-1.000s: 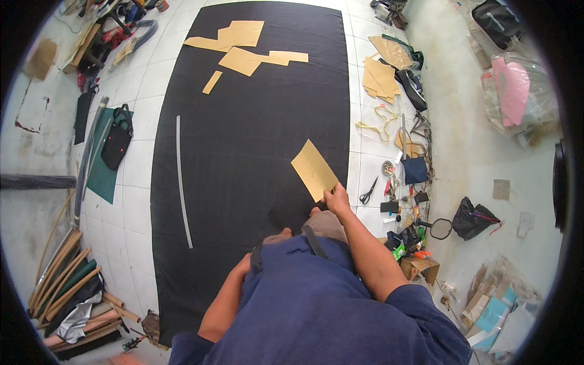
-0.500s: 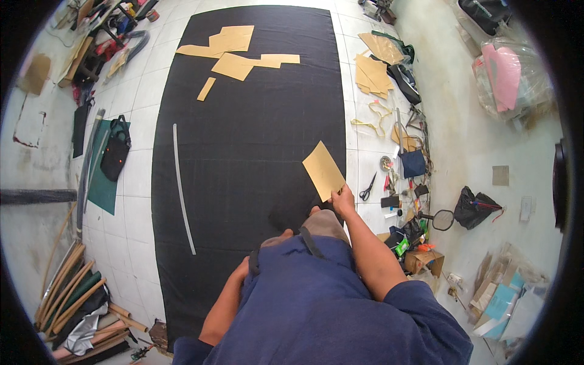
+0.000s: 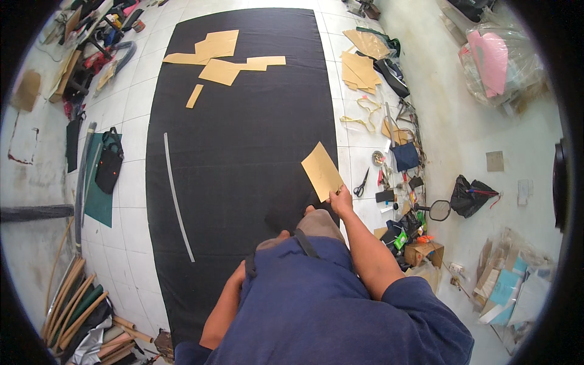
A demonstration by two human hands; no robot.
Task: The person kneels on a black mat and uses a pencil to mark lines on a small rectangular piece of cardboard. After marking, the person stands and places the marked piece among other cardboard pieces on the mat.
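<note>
My right hand [image 3: 340, 201] grips the lower corner of a flat tan cardboard piece [image 3: 322, 171], held over the right part of a large black sheet of material [image 3: 243, 140] on the floor. The piece is four-sided and faces up. By my left thigh, my left hand [image 3: 239, 274] is largely hidden behind my dark blue shirt, so its fingers do not show. Several more tan cardboard pieces [image 3: 220, 72] lie at the far end of the black sheet, some overlapping. A long, thin grey strip [image 3: 175, 194], perhaps a ruler, rests toward the sheet's left side.
Black scissors [image 3: 362, 182], a yellow tape measure [image 3: 363, 118] and a stack of tan card [image 3: 359, 73] lie on the white tiles to the right. At left are a black bag [image 3: 108, 164] on a green mat [image 3: 97, 204] and several rolls [image 3: 76, 304].
The whole view has swung slightly, shifting the far pieces left in the picture. My right hand keeps its hold on the cardboard piece, with little other movement visible.
</note>
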